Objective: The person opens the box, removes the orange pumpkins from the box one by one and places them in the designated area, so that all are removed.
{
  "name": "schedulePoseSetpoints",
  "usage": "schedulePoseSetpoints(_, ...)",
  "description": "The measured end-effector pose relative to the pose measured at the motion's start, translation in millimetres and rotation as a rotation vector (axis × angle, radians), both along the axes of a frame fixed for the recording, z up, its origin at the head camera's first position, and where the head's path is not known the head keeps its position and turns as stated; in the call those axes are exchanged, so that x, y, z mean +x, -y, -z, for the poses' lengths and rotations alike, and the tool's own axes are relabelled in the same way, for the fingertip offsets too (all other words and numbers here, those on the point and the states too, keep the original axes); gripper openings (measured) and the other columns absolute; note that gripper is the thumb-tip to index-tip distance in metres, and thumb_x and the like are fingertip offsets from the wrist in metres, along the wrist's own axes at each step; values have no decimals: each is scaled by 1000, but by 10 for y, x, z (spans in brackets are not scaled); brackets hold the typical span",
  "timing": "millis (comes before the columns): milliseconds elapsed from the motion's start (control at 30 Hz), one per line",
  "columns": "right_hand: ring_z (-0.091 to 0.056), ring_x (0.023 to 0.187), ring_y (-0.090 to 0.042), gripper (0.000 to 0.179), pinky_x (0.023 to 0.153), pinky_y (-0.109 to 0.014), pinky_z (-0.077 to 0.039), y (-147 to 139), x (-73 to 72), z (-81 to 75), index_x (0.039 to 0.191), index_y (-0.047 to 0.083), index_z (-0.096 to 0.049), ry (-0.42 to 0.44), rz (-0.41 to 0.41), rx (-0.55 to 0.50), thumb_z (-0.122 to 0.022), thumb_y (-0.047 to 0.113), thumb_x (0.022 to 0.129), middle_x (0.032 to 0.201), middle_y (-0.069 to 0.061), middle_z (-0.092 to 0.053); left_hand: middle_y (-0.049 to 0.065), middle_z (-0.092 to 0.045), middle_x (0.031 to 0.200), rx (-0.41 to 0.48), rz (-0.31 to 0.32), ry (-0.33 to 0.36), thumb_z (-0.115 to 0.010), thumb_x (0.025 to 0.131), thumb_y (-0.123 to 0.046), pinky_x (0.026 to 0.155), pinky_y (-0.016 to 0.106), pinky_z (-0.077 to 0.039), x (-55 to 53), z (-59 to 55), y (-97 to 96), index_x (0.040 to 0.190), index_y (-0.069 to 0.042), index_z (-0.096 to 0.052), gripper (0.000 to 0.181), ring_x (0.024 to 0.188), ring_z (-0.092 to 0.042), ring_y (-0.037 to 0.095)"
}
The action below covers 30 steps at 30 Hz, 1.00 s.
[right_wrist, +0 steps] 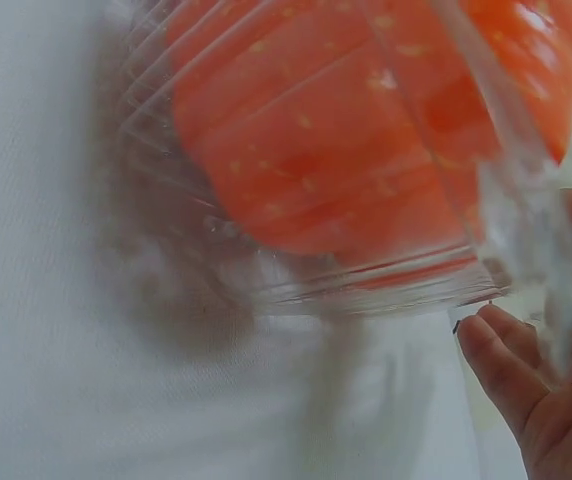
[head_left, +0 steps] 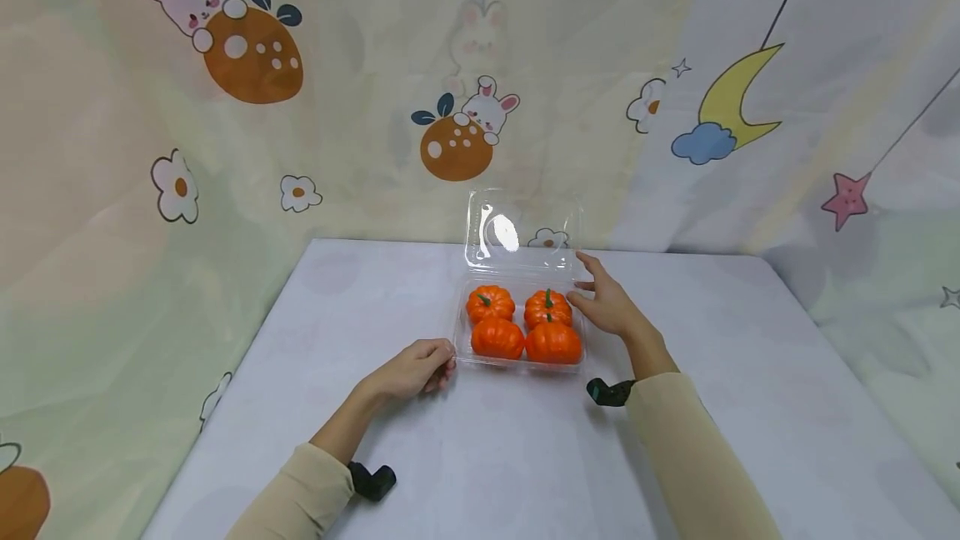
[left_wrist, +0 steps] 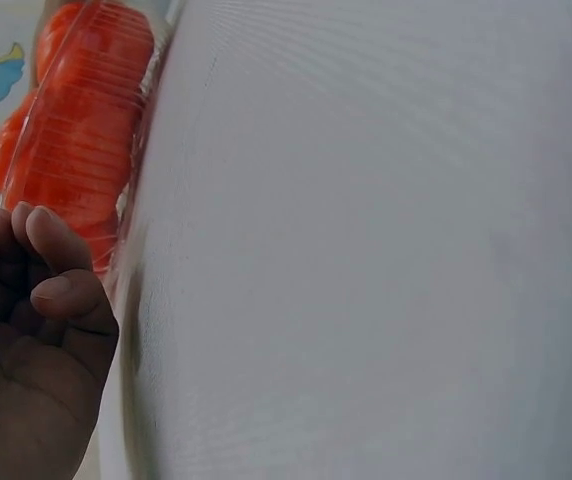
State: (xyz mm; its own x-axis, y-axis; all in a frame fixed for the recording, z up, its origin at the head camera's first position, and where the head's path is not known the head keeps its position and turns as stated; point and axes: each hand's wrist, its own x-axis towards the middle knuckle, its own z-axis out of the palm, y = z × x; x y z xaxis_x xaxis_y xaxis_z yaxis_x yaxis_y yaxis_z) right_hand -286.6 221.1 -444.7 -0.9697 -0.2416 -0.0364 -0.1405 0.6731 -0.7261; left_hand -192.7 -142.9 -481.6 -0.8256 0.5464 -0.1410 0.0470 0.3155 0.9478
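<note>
I observe both of the person's arms reaching forward and converging. The left forearm [head_left: 347,423] emerges from a beige sleeve [head_left: 296,494]; the left hand [head_left: 414,368] is positioned with its back visible from above and fingers curled inward. The right forearm [head_left: 649,352] angles forward and leftward. The right hand [head_left: 611,304] is positioned farther forward, fingers extended and separated, thumb apart.

The pumpkins [head_left: 553,345] look glossy, the box [head_left: 517,365] shiny plastic.
</note>
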Motion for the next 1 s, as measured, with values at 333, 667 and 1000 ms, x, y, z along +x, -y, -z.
schedulePoseSetpoints(333,-45,141,-46,78,104,-63,-45,-13,154,-58,164,16,-13,-5,-39,59,-58,33,103,166,-27,-21,7,-54,83,29,-3,15,-39,113,-21,55,22,-39,10,13,-5,96,5,-55,35,66,-48,18)
schedulePoseSetpoints(667,-46,140,-47,75,105,-56,-46,-61,290,-141,163,14,-18,-64,-77,65,-61,30,104,166,-25,-24,7,-55,84,23,-10,36,-41,113,-22,56,23,-39,3,-16,5,98,7,-56,36,67,-48,18)
schedulePoseSetpoints(1000,-44,141,-45,72,107,-57,-45,-76,463,-187,161,10,-24,-124,-95,28,-63,26,103,161,-22,-32,7,-56,83,22,3,27,-40,113,-23,56,23,-39,-13,11,10,97,6,-56,37,66,-48,17)
